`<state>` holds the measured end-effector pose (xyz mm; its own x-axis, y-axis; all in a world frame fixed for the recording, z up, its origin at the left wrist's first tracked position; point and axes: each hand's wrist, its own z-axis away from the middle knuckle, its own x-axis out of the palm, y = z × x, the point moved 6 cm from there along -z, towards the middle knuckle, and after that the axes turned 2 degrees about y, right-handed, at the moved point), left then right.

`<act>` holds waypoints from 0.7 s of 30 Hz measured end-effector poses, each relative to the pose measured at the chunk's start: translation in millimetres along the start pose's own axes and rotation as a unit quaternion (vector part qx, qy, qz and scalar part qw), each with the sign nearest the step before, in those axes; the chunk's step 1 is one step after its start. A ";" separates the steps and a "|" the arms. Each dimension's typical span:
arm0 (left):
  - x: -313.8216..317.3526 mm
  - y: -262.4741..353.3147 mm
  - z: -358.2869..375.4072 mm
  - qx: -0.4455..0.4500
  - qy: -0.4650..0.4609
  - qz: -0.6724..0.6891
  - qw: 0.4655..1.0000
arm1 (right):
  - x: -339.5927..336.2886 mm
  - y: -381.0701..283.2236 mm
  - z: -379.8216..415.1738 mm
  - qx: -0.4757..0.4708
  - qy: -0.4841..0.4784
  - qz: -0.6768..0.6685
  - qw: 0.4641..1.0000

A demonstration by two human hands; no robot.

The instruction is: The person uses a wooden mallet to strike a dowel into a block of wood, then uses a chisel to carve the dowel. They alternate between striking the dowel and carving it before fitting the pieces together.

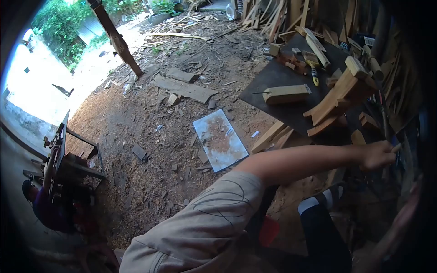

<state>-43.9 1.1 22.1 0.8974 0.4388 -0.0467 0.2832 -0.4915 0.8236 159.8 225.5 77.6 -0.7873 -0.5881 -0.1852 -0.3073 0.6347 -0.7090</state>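
Note:
My left arm reaches across to the right, and my left hand [378, 154] is closed near the right edge of the view. A small pale end shows at its fingers, but I cannot make out what it grips. My right arm and hand [405, 211] are a dim blur at the far right, with the fingers not readable. Just beyond my left hand, a shaped wooden piece [339, 98] rests tilted on a dark tabletop [255, 86]. A wooden block [287, 94] with a thin rod at one end lies there too, near a yellow-and-black handled tool [314, 75].
A white, dust-covered board [220, 140] lies on the ground amid wood chips and flat offcuts [186, 88]. Wood strips [273, 18] lean at the back right. A slanted post [116, 41] stands at upper left. Another person [50, 209] sits at a bench at far left.

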 end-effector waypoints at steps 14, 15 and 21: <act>6.7 -12.9 -4.1 -0.114 -0.088 0.065 0.988 | 82.5 -127.0 -1.7 0.069 -0.102 0.198 0.972; 6.5 -11.6 -3.4 -0.107 -0.087 0.073 0.988 | 119.1 -152.1 8.9 0.112 -0.017 0.220 0.969; 7.1 -6.4 -3.2 -0.082 -0.098 0.084 0.988 | 122.8 -145.0 12.0 0.036 -0.228 0.295 0.927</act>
<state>-40.4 9.7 18.3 0.9799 0.1996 0.0033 0.0804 -0.4098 0.9086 114.1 55.2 149.4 -0.4941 -0.3102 -0.8121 0.1543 0.8880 -0.4331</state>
